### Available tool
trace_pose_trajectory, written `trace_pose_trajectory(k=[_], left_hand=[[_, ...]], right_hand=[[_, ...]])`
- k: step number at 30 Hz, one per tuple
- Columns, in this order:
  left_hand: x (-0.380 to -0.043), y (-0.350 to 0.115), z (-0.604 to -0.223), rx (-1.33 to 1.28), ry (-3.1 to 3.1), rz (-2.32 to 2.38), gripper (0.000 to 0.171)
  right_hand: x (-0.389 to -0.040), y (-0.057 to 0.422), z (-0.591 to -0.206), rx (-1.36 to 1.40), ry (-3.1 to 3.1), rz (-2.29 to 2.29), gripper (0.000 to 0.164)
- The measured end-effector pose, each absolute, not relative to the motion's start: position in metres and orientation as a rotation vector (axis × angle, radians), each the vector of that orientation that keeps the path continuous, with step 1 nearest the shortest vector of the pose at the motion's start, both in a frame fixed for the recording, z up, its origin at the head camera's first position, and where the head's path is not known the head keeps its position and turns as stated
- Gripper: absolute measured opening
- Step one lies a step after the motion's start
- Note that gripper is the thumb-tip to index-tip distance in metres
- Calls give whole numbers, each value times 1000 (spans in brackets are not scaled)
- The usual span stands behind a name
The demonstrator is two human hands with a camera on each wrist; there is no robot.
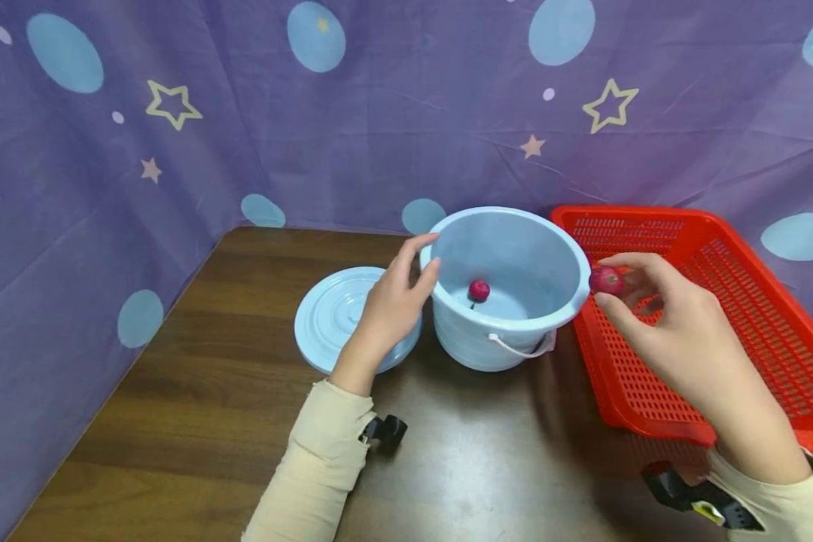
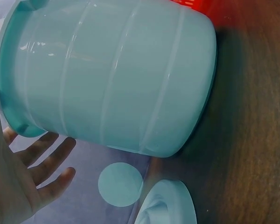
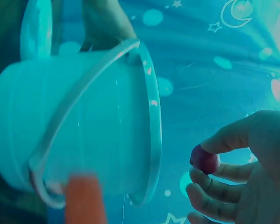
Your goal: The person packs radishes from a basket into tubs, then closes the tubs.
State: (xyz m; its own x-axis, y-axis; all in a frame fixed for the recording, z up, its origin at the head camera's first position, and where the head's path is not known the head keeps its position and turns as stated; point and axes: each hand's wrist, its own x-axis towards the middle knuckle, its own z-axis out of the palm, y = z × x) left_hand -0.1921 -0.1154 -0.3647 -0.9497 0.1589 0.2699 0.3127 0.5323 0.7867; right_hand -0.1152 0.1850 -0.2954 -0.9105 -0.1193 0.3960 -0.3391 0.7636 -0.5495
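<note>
Here — right hand (image 1: 680, 327) pinches red fruit (image 1: 607, 280), left hand (image 1: 394, 297) at bucket rim (image 1: 515, 324).

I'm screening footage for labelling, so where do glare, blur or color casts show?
Head: pale glare on the table; left wrist: small highlights on the bucket, dark shadow beside its base; right wrist: strong cyan cast, and a blurred orange shape low in frame.
</note>
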Motion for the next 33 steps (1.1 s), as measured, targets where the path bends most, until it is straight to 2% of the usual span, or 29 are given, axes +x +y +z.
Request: trace_pose_trajectory(k=[15,33], left_hand=[[-191,-116,-365,-403,-2615,-1406,49],[-192,-116,-365,-414,-2593,-1379,46]], right_hand=[[-121,145,-296,302,-2498,953,32],[-129,120,-321,500,-2367,895,31]])
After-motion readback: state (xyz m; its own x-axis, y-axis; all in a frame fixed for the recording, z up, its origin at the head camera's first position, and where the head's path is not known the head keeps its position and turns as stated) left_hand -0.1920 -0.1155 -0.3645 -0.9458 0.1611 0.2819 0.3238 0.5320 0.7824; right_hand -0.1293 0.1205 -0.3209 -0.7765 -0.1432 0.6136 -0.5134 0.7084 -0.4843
